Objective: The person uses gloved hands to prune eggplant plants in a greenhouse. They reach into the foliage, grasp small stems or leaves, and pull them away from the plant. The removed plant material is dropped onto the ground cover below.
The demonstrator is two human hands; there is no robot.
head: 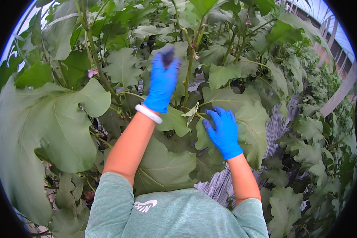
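Note:
My left hand (163, 80), in a blue glove with darkened fingertips, is raised beside an upright eggplant stem (189, 71). Its fingers are blurred, so I cannot tell whether anything is between them. Lower and to the right, my right hand (224, 129), gloved the same way, has its fingers apart over broad eggplant leaves (251, 119). Its fingertips are close to a leaf stalk (200, 114) and a small curled leaf (192, 112); whether they touch is unclear. A large leaf (166, 166) spreads below my hands, in front of my shirt.
A big leaf (56, 119) fills the left side, near a thick branching stem (102, 77) with a pink flower (92, 73). Wrinkled plastic ground film (281, 128) shows to the right. Beyond it stand more plants (309, 154) and a slanted post (340, 89).

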